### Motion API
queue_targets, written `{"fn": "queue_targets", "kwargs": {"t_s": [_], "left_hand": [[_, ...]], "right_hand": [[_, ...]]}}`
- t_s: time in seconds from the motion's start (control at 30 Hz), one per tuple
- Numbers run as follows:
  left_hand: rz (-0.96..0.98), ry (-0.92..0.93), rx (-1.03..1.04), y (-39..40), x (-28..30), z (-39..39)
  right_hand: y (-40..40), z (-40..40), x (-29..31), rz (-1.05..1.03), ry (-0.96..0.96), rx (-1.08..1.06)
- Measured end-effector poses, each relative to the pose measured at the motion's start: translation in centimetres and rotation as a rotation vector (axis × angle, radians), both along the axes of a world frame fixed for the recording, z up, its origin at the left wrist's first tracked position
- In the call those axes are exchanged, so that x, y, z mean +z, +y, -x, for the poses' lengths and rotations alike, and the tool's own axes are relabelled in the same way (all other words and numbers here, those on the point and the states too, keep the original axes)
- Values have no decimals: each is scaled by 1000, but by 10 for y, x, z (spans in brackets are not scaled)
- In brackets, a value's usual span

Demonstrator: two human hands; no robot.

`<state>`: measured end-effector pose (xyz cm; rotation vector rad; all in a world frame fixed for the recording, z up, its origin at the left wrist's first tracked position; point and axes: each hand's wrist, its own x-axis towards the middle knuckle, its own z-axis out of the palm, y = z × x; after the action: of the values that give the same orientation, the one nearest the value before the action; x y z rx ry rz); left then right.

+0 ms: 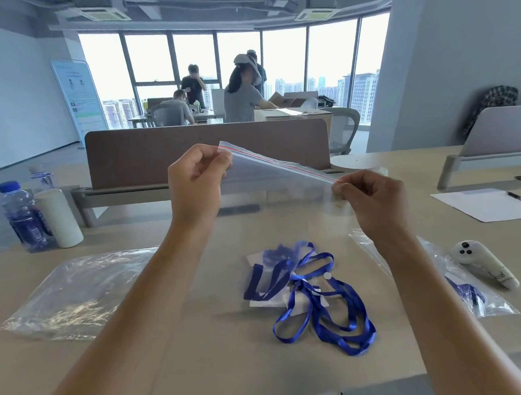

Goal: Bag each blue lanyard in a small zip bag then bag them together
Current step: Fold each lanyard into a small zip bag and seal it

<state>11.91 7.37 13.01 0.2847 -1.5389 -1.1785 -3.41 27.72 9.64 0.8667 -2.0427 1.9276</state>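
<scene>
Pinching a clear, glossy zip bag [279,180] taut: left hand [195,177], right hand [368,198].

two hands [195,177], three zip bags [277,180], two water bottles [19,212], one controller [484,264]

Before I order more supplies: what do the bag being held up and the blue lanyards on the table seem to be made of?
The zip bag, pinched by the left hand and the right hand, looks like thin clear glossy plastic film: the table shows through, with a red zip line along its top. The blue lanyards look like flat satin-like ribbon, probably polyester, since they shine along the folds.
</scene>
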Motion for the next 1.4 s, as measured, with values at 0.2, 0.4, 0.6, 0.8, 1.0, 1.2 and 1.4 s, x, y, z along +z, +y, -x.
{"fn": "queue_targets", "kwargs": {"t_s": [0.2, 0.4, 0.6, 0.8, 1.0, 1.2, 1.4], "left_hand": [[-35, -2, -45, 1, 1, 3], [-17, -8, -117, 14, 10, 10], [-30, -24, -203, 41, 7, 32], [-30, -42, -311, 80, -2, 62], [-52, -88, -418, 126, -20, 97], [-48, -112, -501, 161, -36, 136], [4, -216, -386, 158, -67, 197]], "right_hand": [[3, 1, 9, 89, -57, 5], [25, 3, 30, 165, -32, -66], [62, 7, 40, 178, -12, -169], [111, 12, 40, 197, -58, -276], [166, 16, 35, 186, -98, -380], [201, 48, 39, 192, -134, -424], [184, 132, 10, 83, -168, -466]]}}
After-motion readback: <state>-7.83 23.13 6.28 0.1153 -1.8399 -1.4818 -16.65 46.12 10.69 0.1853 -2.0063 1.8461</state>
